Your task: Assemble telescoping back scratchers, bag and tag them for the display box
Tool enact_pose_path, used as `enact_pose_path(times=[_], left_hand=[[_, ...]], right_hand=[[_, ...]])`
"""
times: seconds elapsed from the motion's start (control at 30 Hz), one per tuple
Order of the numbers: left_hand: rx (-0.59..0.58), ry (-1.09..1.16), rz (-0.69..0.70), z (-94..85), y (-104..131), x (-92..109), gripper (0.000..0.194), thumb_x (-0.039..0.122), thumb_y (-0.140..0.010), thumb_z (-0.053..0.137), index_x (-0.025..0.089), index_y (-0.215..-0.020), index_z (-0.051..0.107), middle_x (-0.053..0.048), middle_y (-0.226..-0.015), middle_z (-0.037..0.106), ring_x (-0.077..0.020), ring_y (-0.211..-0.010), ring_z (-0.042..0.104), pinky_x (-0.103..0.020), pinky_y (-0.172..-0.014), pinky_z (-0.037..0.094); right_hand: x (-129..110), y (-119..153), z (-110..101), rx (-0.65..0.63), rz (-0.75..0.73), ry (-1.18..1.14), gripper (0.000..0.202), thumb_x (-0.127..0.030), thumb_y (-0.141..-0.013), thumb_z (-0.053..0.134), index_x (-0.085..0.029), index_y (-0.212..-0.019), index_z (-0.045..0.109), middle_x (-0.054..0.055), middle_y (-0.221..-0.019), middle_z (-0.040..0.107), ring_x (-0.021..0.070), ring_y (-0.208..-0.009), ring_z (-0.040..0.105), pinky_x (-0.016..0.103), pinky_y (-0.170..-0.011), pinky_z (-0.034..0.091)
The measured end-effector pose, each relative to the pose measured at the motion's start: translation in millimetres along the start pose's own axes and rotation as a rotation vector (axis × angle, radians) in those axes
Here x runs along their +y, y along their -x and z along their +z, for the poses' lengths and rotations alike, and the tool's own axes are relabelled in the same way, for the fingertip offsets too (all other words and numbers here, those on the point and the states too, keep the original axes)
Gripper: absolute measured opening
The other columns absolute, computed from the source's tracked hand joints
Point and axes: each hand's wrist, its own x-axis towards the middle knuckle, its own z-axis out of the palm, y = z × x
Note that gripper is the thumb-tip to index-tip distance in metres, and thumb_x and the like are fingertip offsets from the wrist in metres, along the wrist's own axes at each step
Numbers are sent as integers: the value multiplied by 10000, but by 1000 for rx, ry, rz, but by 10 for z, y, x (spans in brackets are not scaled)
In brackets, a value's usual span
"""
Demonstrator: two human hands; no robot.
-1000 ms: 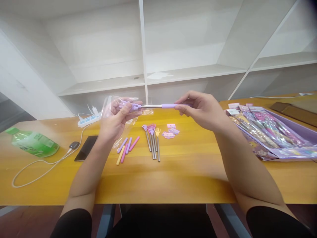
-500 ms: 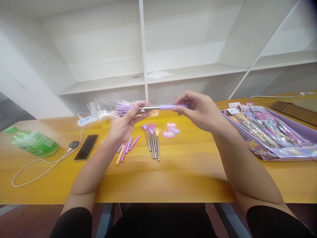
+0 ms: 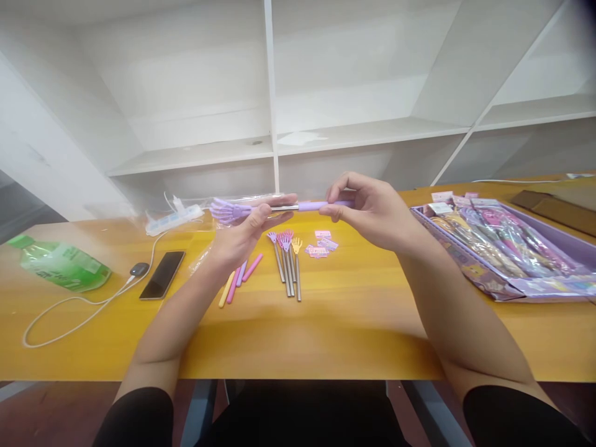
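Observation:
A back scratcher with a purple hand-shaped head point(image 3: 228, 212), a metal rod and a purple handle sleeve point(image 3: 311, 206) lies level above the table. My left hand point(image 3: 242, 236) is closed round the rod near the head. At the other end, my right hand point(image 3: 365, 205) pinches the purple handle sleeve between thumb and fingers. Clear plastic wrap point(image 3: 258, 199) shows around my left hand; whether it encloses the head I cannot tell. Below lie several back scratchers point(image 3: 289, 267) with bare metal rods, loose coloured handle sleeves point(image 3: 235, 282) and small printed cards point(image 3: 321, 245).
A purple box point(image 3: 488, 292) of bagged back scratchers stands at right. On the left are a green bottle point(image 3: 65, 264), a phone point(image 3: 162, 275), a white cable point(image 3: 69, 302) and a power strip point(image 3: 174, 218). White shelving point(image 3: 344, 138) rises behind the table.
My left hand has turned, its fingers now straighter along the rod. The scratcher's head has shifted slightly left and down and shows more plainly. My right hand has barely moved.

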Motion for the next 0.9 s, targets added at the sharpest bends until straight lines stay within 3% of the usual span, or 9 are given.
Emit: enact_pose_path(times=[0.17, 0.3, 0.43, 0.6, 0.77, 0.9], left_hand=[[19, -38, -82, 70, 18, -156, 361, 653, -988, 802, 328, -1124, 878, -45, -1333, 828, -336, -1354, 755, -487, -1219, 629], [34, 23, -69, 141, 12, -184, 274, 553, -1023, 803, 295, -1067, 884, -47, -1275, 846, -324, -1313, 776, -475, -1148, 672], [115, 91, 32, 104, -19, -84, 224, 442, -1078, 762, 263, -1099, 894, -63, -1256, 850, -247, -1250, 800, -360, -1074, 699], [161, 94, 23, 14, -52, 28, 278, 488, -1034, 812, 227, -1077, 898, -84, -1234, 852, -239, -1209, 810, -312, -1022, 711], [112, 114, -6, 70, -13, 32, 281, 490, -1029, 819, 227, -1090, 899, -89, -1211, 855, -273, -1218, 810, -390, -1070, 707], [65, 106, -98, 161, 36, -11, 350, 556, -1009, 823, 230, -1113, 894, -112, -1238, 846, -322, -1256, 796, -464, -1101, 693]], right_hand=[[12, 55, 181, -28, -94, 24, 470, -621, -913, 881, -243, -977, 609, 39, -1000, 632, 177, -840, 626, 362, -682, 492], [9, 88, 272, -12, -155, 111, 370, -521, -979, 832, -249, -1043, 589, 68, -1132, 657, 201, -963, 656, 357, -727, 529], [2, 76, 175, -35, -147, 30, 352, -457, -969, 843, -242, -1099, 596, 54, -1075, 697, 176, -894, 684, 353, -754, 568], [-12, 46, 44, 49, -149, -32, 261, -413, -920, 894, -221, -1008, 741, 38, -916, 748, 192, -863, 735, 373, -774, 618], [-42, 62, 118, 147, -411, 152, 41, -251, -969, 846, -256, -937, 820, 24, -923, 781, 170, -808, 704, 367, -713, 574], [-53, 99, 234, 173, -648, 344, 122, -171, -1025, 779, -269, -972, 830, 20, -935, 791, 154, -802, 694, 338, -674, 533]])
